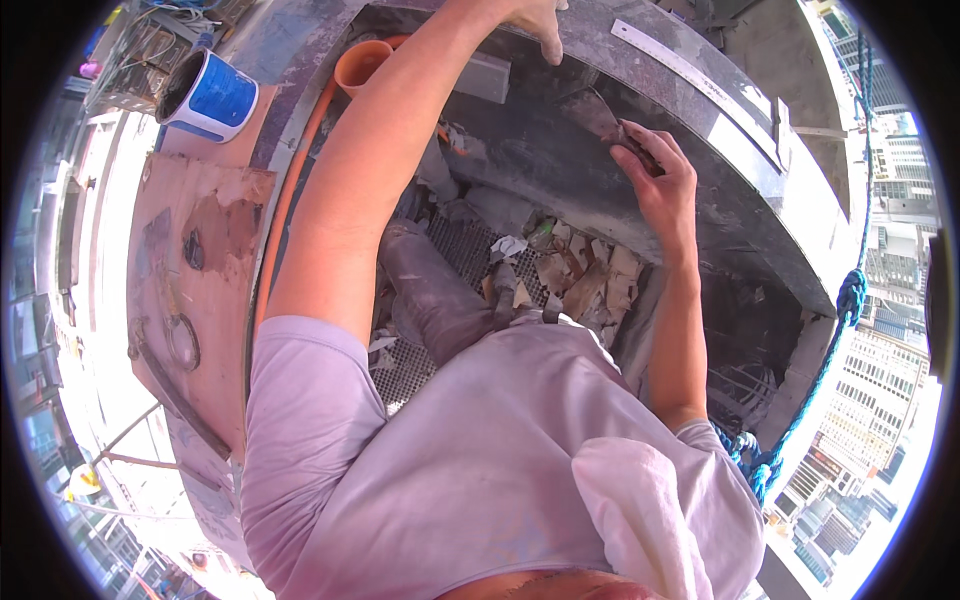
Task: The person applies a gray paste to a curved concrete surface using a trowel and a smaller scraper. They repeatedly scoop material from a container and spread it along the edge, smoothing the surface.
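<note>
My right hand (pixel 655 160) grips a putty knife (pixel 600 116) by its handle, its broad blade angled toward the upper left over the dark inner wall (pixel 720 170) of a sloped housing. My left hand (pixel 540 25) is at the top edge of the head view, partly cut off, fingers apart with nothing visible in them, near the housing's upper ledge (pixel 590 20). A white straight rule (pixel 665 65) lies on that ledge, right of my left hand. An orange container (pixel 358 68) sits beside my left forearm, with an orange hose (pixel 305 160) running down along the edge.
A blue-and-white bucket (pixel 215 100) and a worn board (pixel 200 300) are on the left. Debris (pixel 590 270) and mesh flooring (pixel 400 370) lie around my legs. A knotted blue rope (pixel 852 290) hangs at the right, with buildings (pixel 880 390) far below.
</note>
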A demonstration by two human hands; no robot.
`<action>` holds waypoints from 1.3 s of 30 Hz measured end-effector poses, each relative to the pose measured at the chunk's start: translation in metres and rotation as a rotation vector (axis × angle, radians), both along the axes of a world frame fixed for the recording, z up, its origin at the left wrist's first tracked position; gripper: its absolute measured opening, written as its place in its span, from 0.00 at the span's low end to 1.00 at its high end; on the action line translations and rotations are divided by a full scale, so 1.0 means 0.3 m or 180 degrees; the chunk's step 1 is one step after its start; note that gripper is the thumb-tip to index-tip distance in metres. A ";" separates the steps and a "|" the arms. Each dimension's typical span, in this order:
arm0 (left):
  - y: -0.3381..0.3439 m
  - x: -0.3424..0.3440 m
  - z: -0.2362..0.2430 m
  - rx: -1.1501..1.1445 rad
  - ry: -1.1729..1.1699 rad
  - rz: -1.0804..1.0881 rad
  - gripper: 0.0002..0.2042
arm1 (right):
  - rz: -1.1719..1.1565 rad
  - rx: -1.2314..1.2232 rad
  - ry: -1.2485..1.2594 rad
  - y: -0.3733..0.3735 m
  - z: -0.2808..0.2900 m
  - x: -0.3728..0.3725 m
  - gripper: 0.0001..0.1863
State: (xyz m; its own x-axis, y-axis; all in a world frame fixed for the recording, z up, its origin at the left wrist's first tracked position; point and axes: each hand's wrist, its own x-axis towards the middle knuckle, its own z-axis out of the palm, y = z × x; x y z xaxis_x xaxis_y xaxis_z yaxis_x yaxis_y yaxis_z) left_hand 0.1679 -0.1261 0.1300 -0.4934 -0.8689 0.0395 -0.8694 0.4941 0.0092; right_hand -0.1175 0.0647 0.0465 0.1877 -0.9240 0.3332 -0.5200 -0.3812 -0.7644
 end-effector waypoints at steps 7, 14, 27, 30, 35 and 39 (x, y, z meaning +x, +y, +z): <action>0.029 -0.002 0.019 0.0057 0.0100 0.0107 0.47 | -0.0187 -0.0905 0.1288 -0.173 -0.175 0.191 0.16; 0.024 0.009 0.023 0.0092 0.0012 0.0157 0.47 | -0.0195 -0.0896 0.1352 -0.213 -0.171 0.244 0.16; 0.016 -0.002 0.028 0.0128 -0.0065 0.0128 0.48 | -0.0318 -0.1142 0.1428 -0.237 -0.182 0.262 0.14; 0.009 0.000 0.024 0.0153 -0.0067 0.0129 0.48 | -0.0386 -0.1166 0.1361 -0.227 -0.190 0.270 0.13; 0.028 0.005 0.034 0.0117 0.0005 0.0051 0.48 | -0.0603 -0.1024 0.1429 -0.182 -0.180 0.291 0.15; 0.020 -0.002 0.031 0.0216 -0.0112 0.0241 0.48 | -0.0678 -0.0873 0.1281 -0.114 -0.133 0.305 0.15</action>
